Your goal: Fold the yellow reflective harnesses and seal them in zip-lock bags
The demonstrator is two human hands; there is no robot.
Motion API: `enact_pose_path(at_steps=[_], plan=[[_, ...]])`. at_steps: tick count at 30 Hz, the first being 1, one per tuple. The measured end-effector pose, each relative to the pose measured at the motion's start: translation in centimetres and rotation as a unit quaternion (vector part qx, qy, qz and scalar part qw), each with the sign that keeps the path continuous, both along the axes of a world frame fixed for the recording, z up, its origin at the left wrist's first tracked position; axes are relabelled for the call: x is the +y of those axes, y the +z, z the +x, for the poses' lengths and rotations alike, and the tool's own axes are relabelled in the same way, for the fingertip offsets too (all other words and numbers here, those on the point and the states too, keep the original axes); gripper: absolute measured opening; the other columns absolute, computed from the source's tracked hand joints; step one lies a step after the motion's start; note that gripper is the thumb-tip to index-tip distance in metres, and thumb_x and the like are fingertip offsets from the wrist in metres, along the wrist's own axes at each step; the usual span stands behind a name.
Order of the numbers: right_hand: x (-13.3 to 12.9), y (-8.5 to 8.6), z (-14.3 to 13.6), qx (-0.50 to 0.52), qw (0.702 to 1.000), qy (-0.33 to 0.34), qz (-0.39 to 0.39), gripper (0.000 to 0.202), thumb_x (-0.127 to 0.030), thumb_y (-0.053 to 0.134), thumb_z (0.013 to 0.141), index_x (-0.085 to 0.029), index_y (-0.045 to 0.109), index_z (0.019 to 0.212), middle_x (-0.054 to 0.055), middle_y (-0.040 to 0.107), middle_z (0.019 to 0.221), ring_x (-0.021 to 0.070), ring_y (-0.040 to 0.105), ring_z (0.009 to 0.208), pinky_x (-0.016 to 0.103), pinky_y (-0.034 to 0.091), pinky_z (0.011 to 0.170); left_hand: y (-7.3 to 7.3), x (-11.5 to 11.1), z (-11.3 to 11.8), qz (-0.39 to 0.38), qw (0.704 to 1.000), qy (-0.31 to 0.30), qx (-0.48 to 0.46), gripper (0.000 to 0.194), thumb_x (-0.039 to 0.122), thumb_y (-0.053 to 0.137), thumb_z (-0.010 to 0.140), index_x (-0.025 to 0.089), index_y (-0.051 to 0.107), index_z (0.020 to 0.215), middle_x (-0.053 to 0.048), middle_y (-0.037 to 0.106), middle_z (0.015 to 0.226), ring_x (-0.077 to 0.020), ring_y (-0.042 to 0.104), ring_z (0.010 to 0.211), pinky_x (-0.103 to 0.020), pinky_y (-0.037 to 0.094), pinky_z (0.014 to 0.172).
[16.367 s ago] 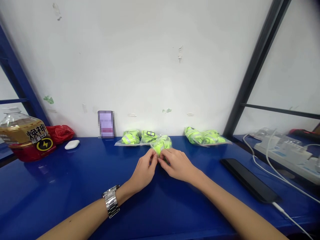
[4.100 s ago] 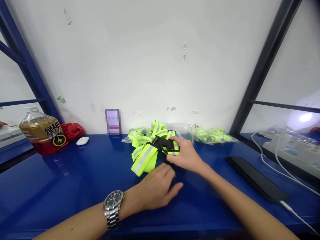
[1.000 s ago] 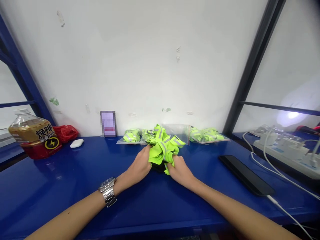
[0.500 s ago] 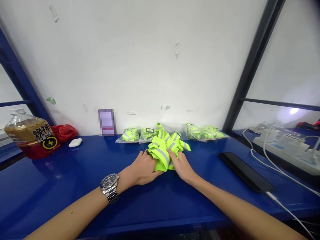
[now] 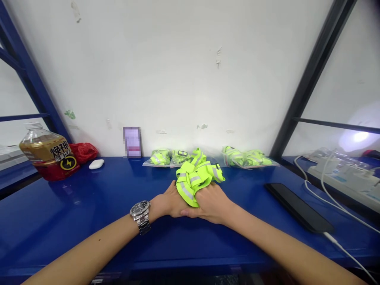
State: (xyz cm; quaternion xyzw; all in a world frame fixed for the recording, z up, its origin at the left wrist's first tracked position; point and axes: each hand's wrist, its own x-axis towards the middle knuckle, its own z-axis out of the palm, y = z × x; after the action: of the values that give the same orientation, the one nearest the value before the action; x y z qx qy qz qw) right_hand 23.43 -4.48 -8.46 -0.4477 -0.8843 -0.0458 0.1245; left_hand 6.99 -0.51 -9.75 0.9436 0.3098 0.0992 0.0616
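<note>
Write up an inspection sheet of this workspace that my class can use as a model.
Surface: glossy blue tabletop, showing light reflections.
Things in hand: bundle of fluorescent yellow-green straps with silver stripes, loosely gathered.
Nearby stock: clear plastic bags with similar yellow-green contents, along the wall.
Clutter: large gold-and-red plastic bottle with white cap, crumpled red plastic bag, small rounded white case, flat black phone, upright device with blurred purple screen.
Hands: left hand and right hand both hold the bundle; most fingers hidden. Silver metal watch on left wrist.
Cables: white cable plugged into the phone; others beside white plastic power strip.
Surroundings: scuffed white wall; blue metal post left, dark metal post right.
</note>
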Motion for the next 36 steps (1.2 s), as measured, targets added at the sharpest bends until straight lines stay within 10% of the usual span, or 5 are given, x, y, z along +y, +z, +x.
enact_pose_path(at_steps=[9,13,19,26,36], plan=[[1.4,-0.2,0.3,-0.068,0.996,0.046,0.019,0.088,-0.08,0.06,0.061,-0.013,0.062,0.118,0.02,0.068,0.104,0.0375,0.063,0.096,0.039,0.047,0.078,2.5,0.6,-0.7,-0.207,0.978,-0.036,0.02,0.049,0.05,0.062,0.078,0.038,0.057,0.125,0.0,0.056,0.134,-0.0357,0.044,0.127,-0.059,0.021,0.107],[1.0,0.2,0.3,-0.065,0.997,0.028,-0.014,0.067,-0.074,0.056,0.072,-0.015,0.07,0.099,0.016,0.07,0.088,0.0321,0.066,0.087,0.036,0.046,0.077,2.3,0.3,-2.5,-0.109,0.994,-0.004,-0.009,0.054,0.057,0.06,0.077,0.03,0.057,0.124,-0.007,0.053,0.136,-0.0359,0.043,0.126,-0.055,0.026,0.106],[1.0,0.6,0.4,-0.055,0.997,0.027,-0.045,0.064,-0.073,0.05,0.077,-0.013,0.07,0.087,0.017,0.069,0.087,0.03,0.066,0.08,0.034,0.047,0.072,3.8,-3.7,-4.4,0.085,0.98,0.168,0.07,0.041,0.051,0.049,0.086,0.015,0.064,0.073,-0.012,0.061,0.071,-0.0289,0.061,0.07,-0.044,0.047,0.073],[2.0,-0.7,0.9,-0.059,0.996,0.063,-0.035,0.044,-0.047,0.056,0.087,-0.015,0.063,0.117,0.016,0.064,0.118,0.0331,0.061,0.105,0.041,0.047,0.085,4.2,-3.6,-1.4,0.171,0.976,-0.131,0.034,0.04,0.027,0.037,0.098,0.023,0.042,0.137,-0.011,0.047,0.141,-0.0268,0.042,0.131,-0.041,0.031,0.106],[1.2,-0.8,1.1,-0.019,0.998,-0.006,-0.051,0.077,-0.063,0.046,0.085,-0.008,0.04,0.138,0.024,0.055,0.117,0.0341,0.062,0.095,0.045,0.049,0.077,0.5,-1.8,-2.8,0.119,0.991,-0.055,0.036,0.065,0.049,0.032,0.097,0.012,0.017,0.149,-0.017,0.031,0.151,-0.0291,0.031,0.139,-0.04,0.029,0.111]])
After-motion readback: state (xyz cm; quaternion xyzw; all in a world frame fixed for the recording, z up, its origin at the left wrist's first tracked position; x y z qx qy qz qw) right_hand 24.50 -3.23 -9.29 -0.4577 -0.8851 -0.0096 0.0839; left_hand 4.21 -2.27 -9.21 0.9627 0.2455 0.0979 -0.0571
